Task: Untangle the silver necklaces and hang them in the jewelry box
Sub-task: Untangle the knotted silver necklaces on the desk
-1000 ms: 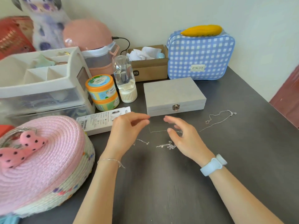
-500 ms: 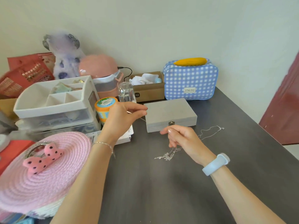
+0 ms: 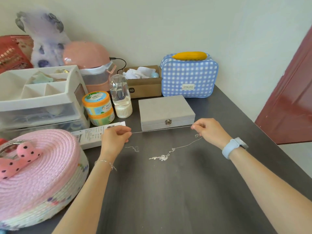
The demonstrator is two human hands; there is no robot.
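Note:
A thin silver necklace (image 3: 162, 129) is stretched taut between my two hands, just in front of the closed grey jewelry box (image 3: 166, 108). My left hand (image 3: 115, 138) pinches its left end; my right hand (image 3: 210, 131) pinches its right end, where a small pendant dangles. From the right hand another stretch of chain (image 3: 185, 146) trails down to a tangled silver clump (image 3: 160, 157) on the dark table (image 3: 168, 200). A short loose chain piece (image 3: 134, 148) lies below my left hand.
Left of the box stand a clear bottle (image 3: 120, 97), stacked orange tubs (image 3: 98, 108), a white drawer organiser (image 3: 40, 98) and a pink woven basket (image 3: 38, 174). A white flat package (image 3: 94, 135) lies under my left hand. Behind are a cardboard box (image 3: 143, 88) and blue checked bag (image 3: 189, 76).
My hands have moved apart and pulled one chain straight between them. The right hand has shifted right, away from the tangle. The camera has tilted down again.

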